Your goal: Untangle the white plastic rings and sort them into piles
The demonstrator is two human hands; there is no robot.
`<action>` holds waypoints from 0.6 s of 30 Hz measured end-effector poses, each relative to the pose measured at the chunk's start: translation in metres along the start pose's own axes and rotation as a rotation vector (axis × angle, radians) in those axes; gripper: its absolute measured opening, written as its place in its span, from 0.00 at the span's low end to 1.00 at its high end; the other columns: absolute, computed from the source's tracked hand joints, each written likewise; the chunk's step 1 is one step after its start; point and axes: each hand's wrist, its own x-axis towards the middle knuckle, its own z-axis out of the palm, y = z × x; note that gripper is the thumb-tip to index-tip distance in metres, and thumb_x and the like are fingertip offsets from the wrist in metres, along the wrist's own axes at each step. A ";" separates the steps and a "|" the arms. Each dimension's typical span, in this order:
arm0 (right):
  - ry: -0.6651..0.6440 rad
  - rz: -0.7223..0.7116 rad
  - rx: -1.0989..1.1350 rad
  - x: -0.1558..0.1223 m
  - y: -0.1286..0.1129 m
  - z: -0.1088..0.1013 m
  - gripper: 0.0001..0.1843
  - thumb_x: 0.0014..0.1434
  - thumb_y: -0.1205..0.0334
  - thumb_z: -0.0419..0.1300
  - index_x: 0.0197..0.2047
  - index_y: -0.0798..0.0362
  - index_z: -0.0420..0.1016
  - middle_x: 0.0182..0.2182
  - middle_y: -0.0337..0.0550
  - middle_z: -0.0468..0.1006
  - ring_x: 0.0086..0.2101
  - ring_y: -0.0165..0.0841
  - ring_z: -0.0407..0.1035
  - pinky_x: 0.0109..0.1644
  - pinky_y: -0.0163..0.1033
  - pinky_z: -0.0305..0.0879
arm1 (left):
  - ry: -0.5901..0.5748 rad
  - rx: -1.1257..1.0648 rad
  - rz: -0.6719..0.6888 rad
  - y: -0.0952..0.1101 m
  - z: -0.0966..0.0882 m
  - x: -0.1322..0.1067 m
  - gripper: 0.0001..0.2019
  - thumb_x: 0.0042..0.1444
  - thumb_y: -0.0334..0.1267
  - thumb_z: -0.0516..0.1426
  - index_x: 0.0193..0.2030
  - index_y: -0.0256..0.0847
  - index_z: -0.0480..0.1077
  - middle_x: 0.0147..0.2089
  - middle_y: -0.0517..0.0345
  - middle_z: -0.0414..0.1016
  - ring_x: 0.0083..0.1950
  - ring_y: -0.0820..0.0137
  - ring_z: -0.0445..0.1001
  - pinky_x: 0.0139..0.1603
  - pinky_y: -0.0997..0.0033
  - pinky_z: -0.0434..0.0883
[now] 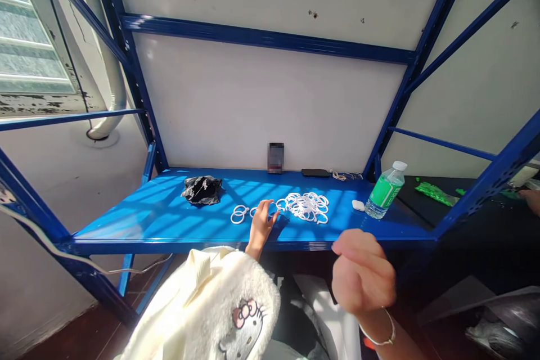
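Observation:
A pile of white plastic rings [307,206] lies on the blue shelf [147,219], with two or three loose rings [239,214] to its left. My left hand [262,226], in a fluffy cream sleeve, reaches onto the shelf and its fingertips pinch a ring between the loose rings and the pile. My right hand [361,273] hovers below the shelf's front edge, close to the camera and blurred, fingers curled in; I cannot see anything in it. A thin bracelet circles that wrist.
A crumpled black bag [202,189] lies at the left. A small dark box [275,157] and a black phone [315,172] stand by the back wall. A white earbud case [358,205] and a green-labelled water bottle [385,190] sit at the right. Another person's hand [531,199] shows far right.

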 end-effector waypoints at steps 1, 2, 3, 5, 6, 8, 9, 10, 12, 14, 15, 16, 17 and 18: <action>-0.028 0.006 -0.017 -0.001 0.016 0.010 0.09 0.68 0.60 0.56 0.48 0.45 0.75 0.35 0.41 0.79 0.33 0.37 0.75 0.37 0.46 0.77 | -0.009 -0.001 0.001 0.000 -0.001 -0.001 0.13 0.63 0.40 0.58 0.54 0.46 0.68 0.51 0.47 0.75 0.49 0.56 0.78 0.49 0.55 0.78; -0.084 0.036 -0.034 -0.003 0.036 0.022 0.09 0.66 0.63 0.56 0.47 0.45 0.76 0.34 0.42 0.80 0.33 0.38 0.75 0.36 0.46 0.77 | -0.023 -0.008 0.002 -0.001 -0.002 -0.002 0.13 0.63 0.40 0.58 0.54 0.46 0.68 0.50 0.47 0.75 0.48 0.57 0.78 0.48 0.56 0.78; -0.161 0.091 -0.048 -0.006 0.056 0.033 0.10 0.65 0.64 0.56 0.47 0.46 0.77 0.36 0.44 0.81 0.35 0.39 0.76 0.36 0.46 0.77 | -0.040 -0.018 0.000 -0.001 -0.002 -0.002 0.13 0.63 0.40 0.59 0.53 0.46 0.69 0.50 0.48 0.75 0.46 0.59 0.78 0.47 0.57 0.78; -0.342 0.240 -0.045 -0.018 0.097 0.053 0.13 0.62 0.63 0.59 0.50 0.48 0.77 0.42 0.50 0.82 0.41 0.43 0.78 0.41 0.47 0.79 | -0.073 -0.042 -0.007 -0.001 -0.002 -0.003 0.12 0.63 0.41 0.59 0.53 0.46 0.69 0.50 0.48 0.75 0.43 0.61 0.78 0.47 0.57 0.78; -0.395 0.282 -0.025 -0.025 0.113 0.060 0.15 0.61 0.62 0.59 0.52 0.49 0.77 0.47 0.51 0.81 0.46 0.44 0.77 0.45 0.49 0.78 | -0.091 -0.053 -0.011 -0.001 -0.002 -0.003 0.13 0.63 0.41 0.59 0.53 0.46 0.69 0.50 0.49 0.75 0.41 0.63 0.78 0.46 0.58 0.78; -0.465 0.314 0.026 -0.041 0.137 0.068 0.16 0.62 0.62 0.59 0.53 0.49 0.77 0.48 0.51 0.81 0.46 0.43 0.77 0.49 0.50 0.77 | -0.131 -0.077 -0.014 -0.001 -0.001 -0.004 0.13 0.63 0.41 0.59 0.53 0.46 0.70 0.51 0.49 0.76 0.39 0.65 0.77 0.45 0.59 0.78; -0.471 0.330 0.042 -0.048 0.144 0.070 0.14 0.63 0.62 0.59 0.52 0.50 0.77 0.47 0.51 0.82 0.44 0.42 0.78 0.49 0.49 0.77 | -0.151 -0.093 -0.009 -0.001 -0.001 -0.004 0.13 0.62 0.42 0.59 0.53 0.45 0.70 0.51 0.50 0.76 0.38 0.66 0.77 0.44 0.59 0.78; -0.466 0.342 0.053 -0.053 0.149 0.072 0.13 0.64 0.61 0.59 0.50 0.50 0.78 0.45 0.50 0.82 0.42 0.41 0.79 0.48 0.49 0.77 | -0.168 -0.111 -0.002 -0.001 0.000 -0.004 0.14 0.62 0.43 0.60 0.53 0.45 0.70 0.51 0.50 0.76 0.39 0.66 0.77 0.44 0.60 0.78; -0.432 0.359 0.061 -0.060 0.154 0.073 0.11 0.65 0.58 0.58 0.46 0.51 0.79 0.41 0.49 0.83 0.38 0.41 0.79 0.46 0.48 0.78 | -0.187 -0.146 0.013 -0.002 0.001 -0.005 0.15 0.61 0.44 0.60 0.52 0.44 0.70 0.51 0.50 0.76 0.40 0.65 0.78 0.43 0.61 0.78; -0.400 0.362 0.063 -0.062 0.155 0.073 0.12 0.66 0.56 0.58 0.43 0.51 0.80 0.39 0.50 0.83 0.37 0.41 0.79 0.45 0.48 0.78 | -0.191 -0.168 0.037 -0.003 0.001 -0.005 0.16 0.60 0.45 0.61 0.53 0.43 0.70 0.51 0.49 0.76 0.43 0.64 0.79 0.43 0.61 0.78; -0.389 0.364 0.063 -0.062 0.156 0.073 0.12 0.66 0.55 0.58 0.42 0.51 0.81 0.39 0.50 0.83 0.37 0.41 0.79 0.45 0.48 0.78 | -0.195 -0.171 0.051 -0.004 0.001 -0.005 0.17 0.60 0.45 0.61 0.53 0.43 0.70 0.51 0.49 0.76 0.45 0.64 0.79 0.44 0.61 0.79; -0.381 0.366 0.061 -0.061 0.156 0.074 0.12 0.66 0.55 0.58 0.42 0.51 0.81 0.39 0.50 0.83 0.37 0.42 0.79 0.45 0.48 0.78 | -0.203 -0.169 0.063 -0.004 0.000 -0.005 0.17 0.60 0.45 0.61 0.54 0.43 0.70 0.51 0.49 0.76 0.47 0.63 0.79 0.45 0.61 0.79; -0.376 0.371 0.059 -0.061 0.156 0.074 0.12 0.66 0.55 0.58 0.42 0.50 0.81 0.39 0.49 0.83 0.38 0.42 0.79 0.45 0.48 0.78 | -0.212 -0.162 0.069 -0.003 0.000 -0.005 0.18 0.60 0.44 0.62 0.54 0.43 0.70 0.51 0.49 0.76 0.49 0.63 0.79 0.47 0.61 0.78; -0.375 0.375 0.058 -0.061 0.157 0.074 0.12 0.66 0.55 0.58 0.42 0.49 0.81 0.39 0.49 0.84 0.38 0.41 0.79 0.46 0.48 0.78 | -0.222 -0.152 0.065 -0.003 -0.001 -0.005 0.18 0.59 0.44 0.62 0.55 0.43 0.70 0.51 0.49 0.76 0.50 0.62 0.79 0.48 0.60 0.78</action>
